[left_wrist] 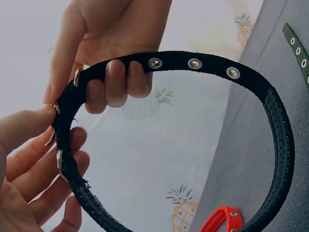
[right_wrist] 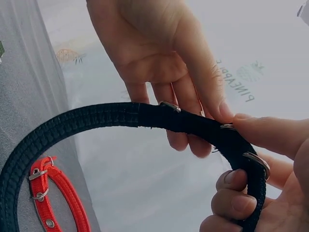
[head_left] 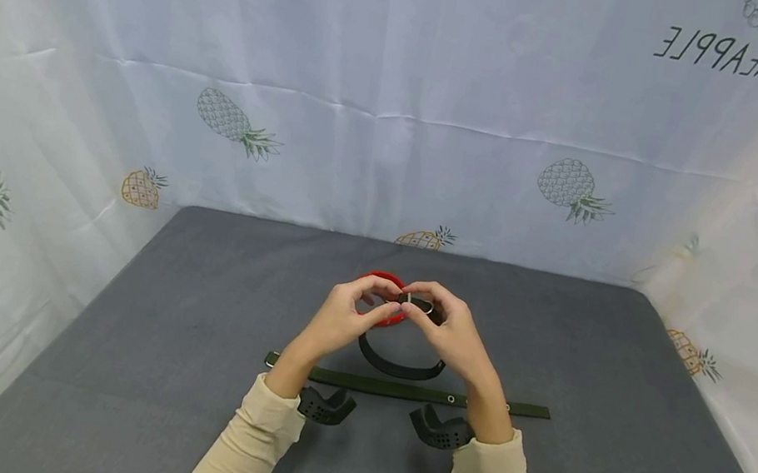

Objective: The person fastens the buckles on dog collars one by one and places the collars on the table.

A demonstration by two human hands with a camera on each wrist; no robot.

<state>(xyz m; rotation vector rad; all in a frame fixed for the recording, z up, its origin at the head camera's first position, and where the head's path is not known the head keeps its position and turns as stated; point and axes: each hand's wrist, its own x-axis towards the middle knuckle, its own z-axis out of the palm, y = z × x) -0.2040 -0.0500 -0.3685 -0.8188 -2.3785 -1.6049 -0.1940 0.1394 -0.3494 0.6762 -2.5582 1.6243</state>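
Observation:
Both hands hold a black dog collar (head_left: 398,370) up in front of me, its loop hanging below them. My left hand (head_left: 334,320) pinches it near the metal fittings, beside the padded stretch. My right hand (head_left: 460,346) grips the other side of the fittings, with fingers curled round the strap that bears metal eyelets (left_wrist: 194,63). A metal ring (right_wrist: 258,164) stands out beside the right fingers in the right wrist view. The two thumbs are close together at the fittings. Whether the strap's tip passes through the buckle cannot be told.
A red collar (right_wrist: 43,208) with a buckle lies behind the hands on the grey table (head_left: 173,369). A dark green strap (head_left: 390,389) with eyelets lies flat across the table, nearer me. White pineapple-print curtains (head_left: 390,171) surround the table's back and sides.

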